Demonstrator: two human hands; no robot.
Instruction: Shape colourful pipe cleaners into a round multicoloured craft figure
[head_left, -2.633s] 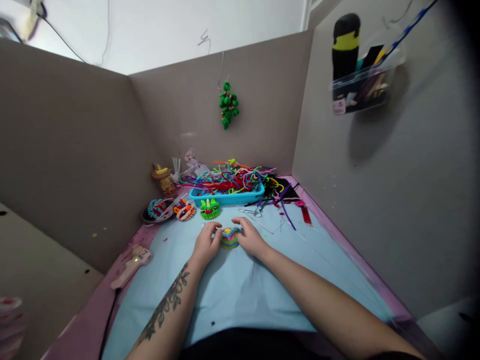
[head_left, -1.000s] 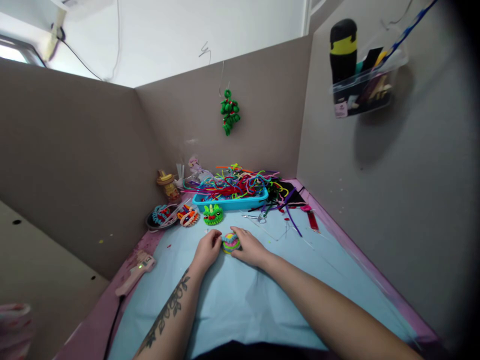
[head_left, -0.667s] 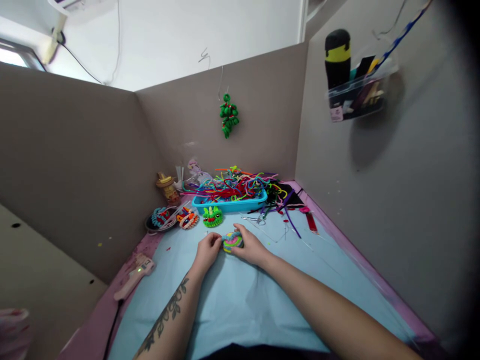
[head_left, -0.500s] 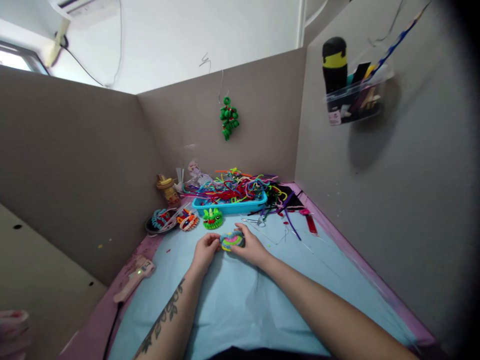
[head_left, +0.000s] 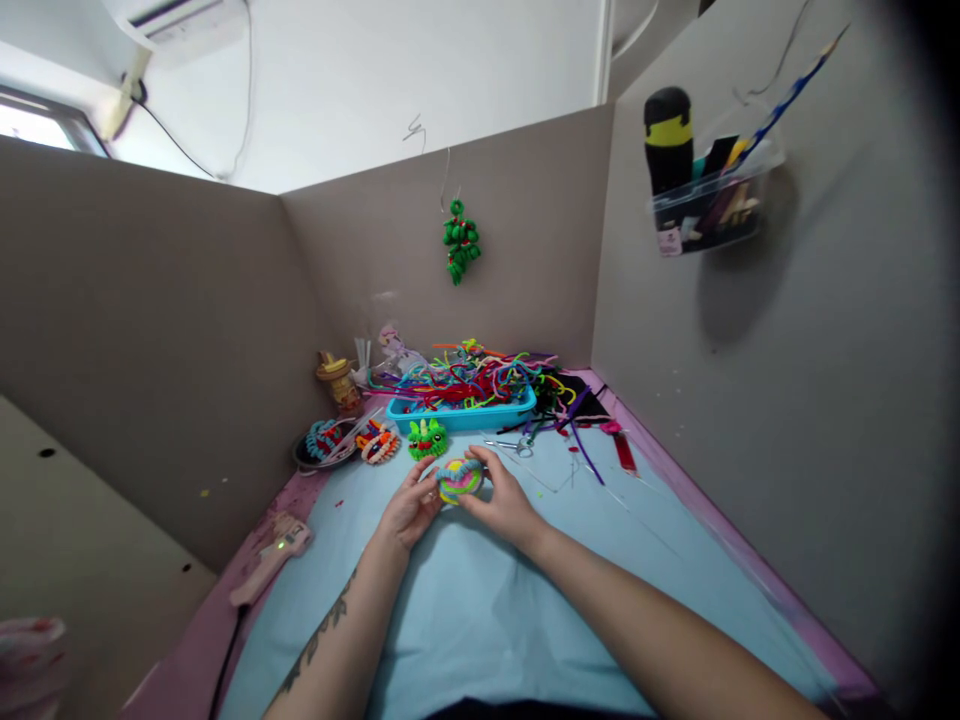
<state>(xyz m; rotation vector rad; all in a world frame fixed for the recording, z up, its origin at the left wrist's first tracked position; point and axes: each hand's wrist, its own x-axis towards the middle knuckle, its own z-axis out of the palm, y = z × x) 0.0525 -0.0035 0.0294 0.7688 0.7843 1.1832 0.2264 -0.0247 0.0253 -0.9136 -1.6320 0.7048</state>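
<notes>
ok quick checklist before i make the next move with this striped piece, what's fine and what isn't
1. Striped piece steadied: ok, the left hand and right hand both hold it, one at each side.
2. Joins on the piece secure: cannot tell, too small to see.
3. Scissors out of the way: ok, lying beyond the right hand, touched by neither hand.
4. Pink corded tool clear of the arms: ok, it lies apart, left of the left forearm; its heat: cannot tell.
5. Fuzzy strands all inside the blue tray: not ok, some spill out on the right.
</notes>
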